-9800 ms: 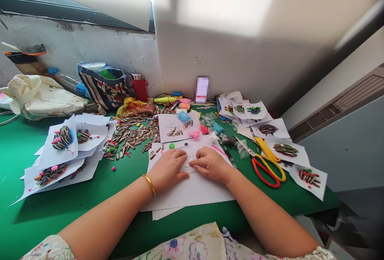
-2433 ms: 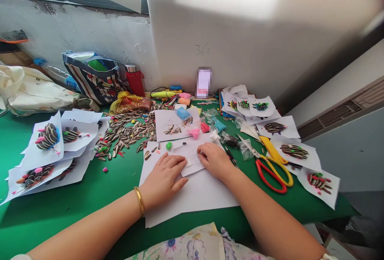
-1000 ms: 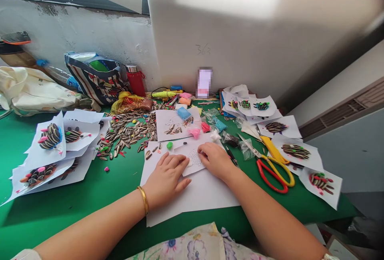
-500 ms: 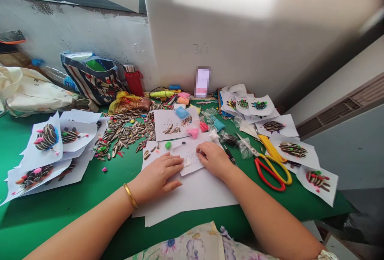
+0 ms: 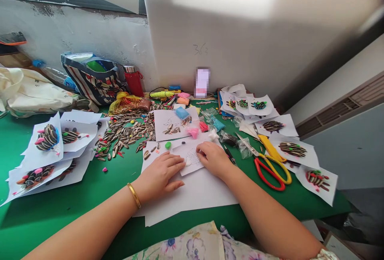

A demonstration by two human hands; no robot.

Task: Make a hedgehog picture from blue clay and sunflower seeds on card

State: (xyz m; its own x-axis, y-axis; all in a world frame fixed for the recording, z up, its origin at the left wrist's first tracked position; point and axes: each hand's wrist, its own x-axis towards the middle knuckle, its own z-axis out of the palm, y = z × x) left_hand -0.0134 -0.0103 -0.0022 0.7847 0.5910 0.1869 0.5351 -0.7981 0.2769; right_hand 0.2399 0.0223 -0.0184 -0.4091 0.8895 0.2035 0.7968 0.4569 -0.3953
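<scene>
Left hand (image 5: 160,174) withdrew to edge of drawing (image 5: 192,157).

The drawing sheet (image 5: 192,159) is smooth, matt paper.

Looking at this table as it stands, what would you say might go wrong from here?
1. The left hand rests right by the white dab on the small drawn-on sheet and might smear it.
2. The scissors lie with their handles near the right forearm, so an outward sweep could knock them.
3. The lowest decorated sheet on the right lies close to the table edge and might be nudged off.
</scene>
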